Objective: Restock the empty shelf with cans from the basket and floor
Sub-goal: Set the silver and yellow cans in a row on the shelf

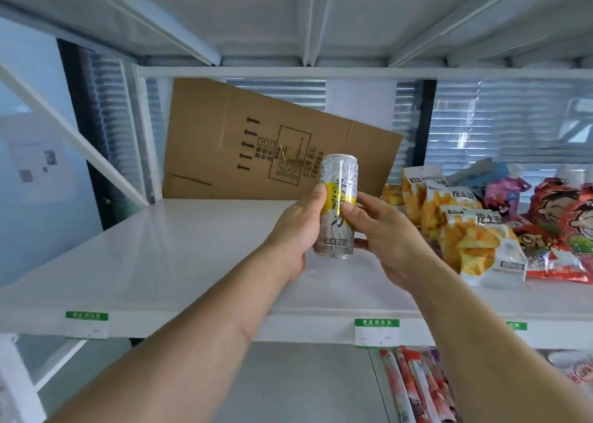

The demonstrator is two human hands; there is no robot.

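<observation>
**Steady now: a slim can, held upright over the bare shelf**

You have the can (337, 207) between both hands, upright, above the white shelf (179, 249) and near its middle; whether its base touches the board or hangs just clear of it cannot be told from this view. Your left hand (296, 233) wraps the can's left side with the thumb laid up along the label; your right hand (382, 230) pinches the right side, thumb on the front, fingers curled behind.

Expect it to handle as a stiff cylinder with a smooth, probably slick wall; if full, it will feel heavier than its slimness suggests; the thin wall could dent under a hard squeeze, so hold it firmly at mid-body rather than by the rim. Tall and narrow, it will tip easily; set it flat before you let go.

A cardboard sheet (272, 146) leans against the back of the shelf; snack bags (471, 230) crowd the right side; the left stretch lies free for a row.
</observation>
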